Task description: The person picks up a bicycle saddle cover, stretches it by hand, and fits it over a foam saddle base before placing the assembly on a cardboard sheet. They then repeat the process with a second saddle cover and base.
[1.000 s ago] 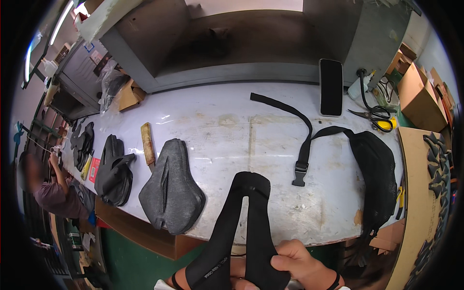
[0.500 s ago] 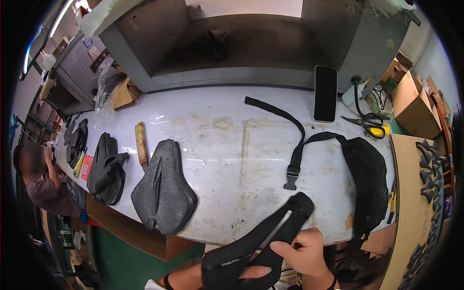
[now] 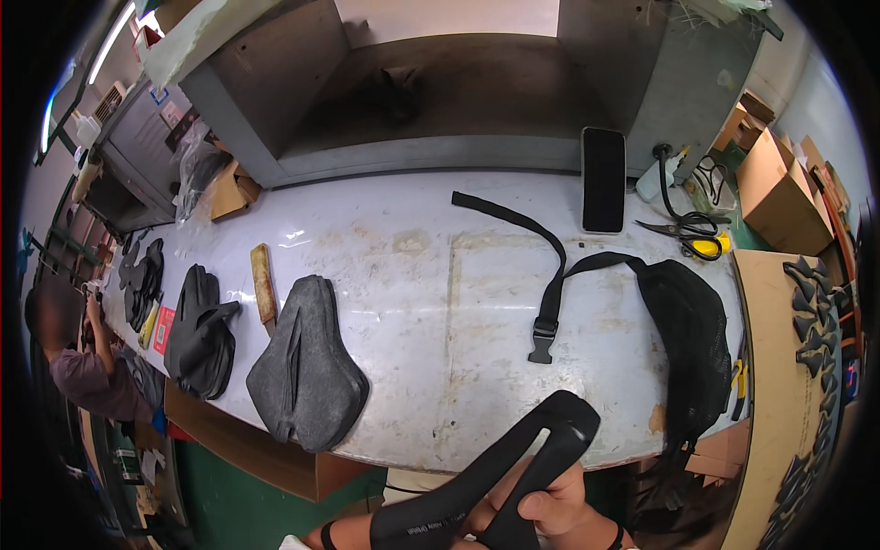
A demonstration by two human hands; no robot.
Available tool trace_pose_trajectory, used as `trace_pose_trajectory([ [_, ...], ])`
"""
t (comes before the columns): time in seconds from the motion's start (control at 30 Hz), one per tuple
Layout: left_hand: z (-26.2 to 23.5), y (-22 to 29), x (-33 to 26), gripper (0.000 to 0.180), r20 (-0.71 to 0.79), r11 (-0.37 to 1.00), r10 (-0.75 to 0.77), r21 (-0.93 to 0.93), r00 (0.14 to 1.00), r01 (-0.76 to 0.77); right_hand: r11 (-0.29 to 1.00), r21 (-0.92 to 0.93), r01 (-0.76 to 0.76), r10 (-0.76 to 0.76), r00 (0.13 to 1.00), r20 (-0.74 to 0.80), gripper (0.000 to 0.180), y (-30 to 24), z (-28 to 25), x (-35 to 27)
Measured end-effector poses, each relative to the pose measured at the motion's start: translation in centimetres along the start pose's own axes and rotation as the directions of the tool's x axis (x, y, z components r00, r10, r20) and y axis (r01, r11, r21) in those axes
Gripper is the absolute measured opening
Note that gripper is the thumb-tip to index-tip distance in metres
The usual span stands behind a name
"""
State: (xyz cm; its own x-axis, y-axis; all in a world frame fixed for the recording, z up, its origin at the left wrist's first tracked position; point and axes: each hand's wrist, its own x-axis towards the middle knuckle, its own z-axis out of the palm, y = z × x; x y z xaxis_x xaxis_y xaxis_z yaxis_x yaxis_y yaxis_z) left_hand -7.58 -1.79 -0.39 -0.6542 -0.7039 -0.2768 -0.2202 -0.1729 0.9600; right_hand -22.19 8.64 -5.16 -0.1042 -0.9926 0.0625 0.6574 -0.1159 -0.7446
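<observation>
A black bicycle saddle (image 3: 431, 509) with a long central slot is tilted over the table's front edge, its narrow nose pointing away and to the right. My right hand (image 3: 556, 507) is closed on its right side near the nose, thumb pressed on the edge. My left hand (image 3: 353, 533) grips the wide rear part from the left; most of its fingers are hidden by the saddle. Left of it on the table lies a stack of grey saddle-shaped pads (image 3: 307, 367), with another dark stack (image 3: 200, 344) farther left.
A black waist pouch (image 3: 687, 339) with a buckled strap (image 3: 550, 302) lies at right. Beyond are a phone (image 3: 603, 179), scissors (image 3: 683, 229) and a grey metal cabinet (image 3: 412, 151). A wooden-handled tool (image 3: 263, 284) lies by the pads. A co-worker (image 3: 96, 371) is at far left.
The saddle has turned so that more of its smooth outer face shows, and its nose has dropped slightly nearer. My right hand has moved lower, partly behind the saddle.
</observation>
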Motion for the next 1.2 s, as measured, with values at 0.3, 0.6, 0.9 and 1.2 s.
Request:
trace_pose_trajectory([
  [0.3,-1.3,0.2,-0.8,0.031,-0.038,0.998,0.016,0.064,0.999,-0.013,0.992,-0.076,-0.100,0.087,0.984,-0.157,0.057,1.9,-1.2,-1.6],
  [0.6,1.1,-5.2,-1.3,0.046,-0.102,0.927,0.034,-0.369,0.994,-0.070,0.347,-0.895,0.281,-0.249,0.948,0.201,0.021,0.1,-0.9,0.5],
  [0.9,2.4,-6.1,-0.9,0.069,-0.034,0.941,0.147,-0.302,0.989,-0.151,0.300,-0.926,0.228,-0.240,0.958,0.158,0.031,0.5,-0.5,1.6],
  [1.2,1.4,-6.4,-0.7,0.065,-0.105,0.835,0.468,0.378,0.878,-0.400,0.893,-0.281,-0.351,0.291,0.928,-0.235,0.027,0.2,-1.6,0.9],
])
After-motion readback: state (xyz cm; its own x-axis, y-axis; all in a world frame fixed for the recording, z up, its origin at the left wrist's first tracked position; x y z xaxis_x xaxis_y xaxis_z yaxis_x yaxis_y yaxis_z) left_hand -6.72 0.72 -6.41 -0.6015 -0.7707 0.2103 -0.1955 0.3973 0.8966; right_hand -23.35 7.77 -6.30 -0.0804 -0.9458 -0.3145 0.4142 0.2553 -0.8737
